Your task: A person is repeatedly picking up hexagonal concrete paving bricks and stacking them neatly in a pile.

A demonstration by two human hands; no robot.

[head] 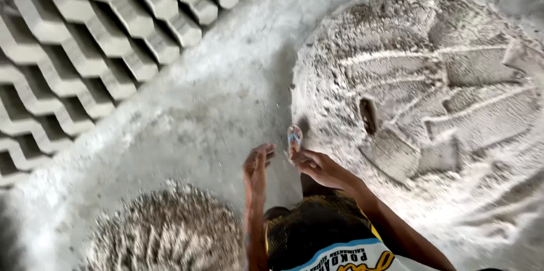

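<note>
R hand (pixel 320 167) fingers curled near sandal (pixel 294 138); L hand (pixel 258 164) loosely bent, empty. Sand pile (pixel 419 95) right, blocks (pixel 85 38) far left, gravel (pixel 170 231) near.

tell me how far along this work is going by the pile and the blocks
Done: rows of zigzag paving blocks stand stacked at upper left. In hand: the big sandy mix pile shows fresh scrape grooves; left hand and right hand are bare, above the floor. Left: that pile and a smaller gravel heap remain unused.

Both arms reach down and forward, the left hand (pixel 258 163) and right hand (pixel 318 168) close together, fingers loosely curled.
</note>
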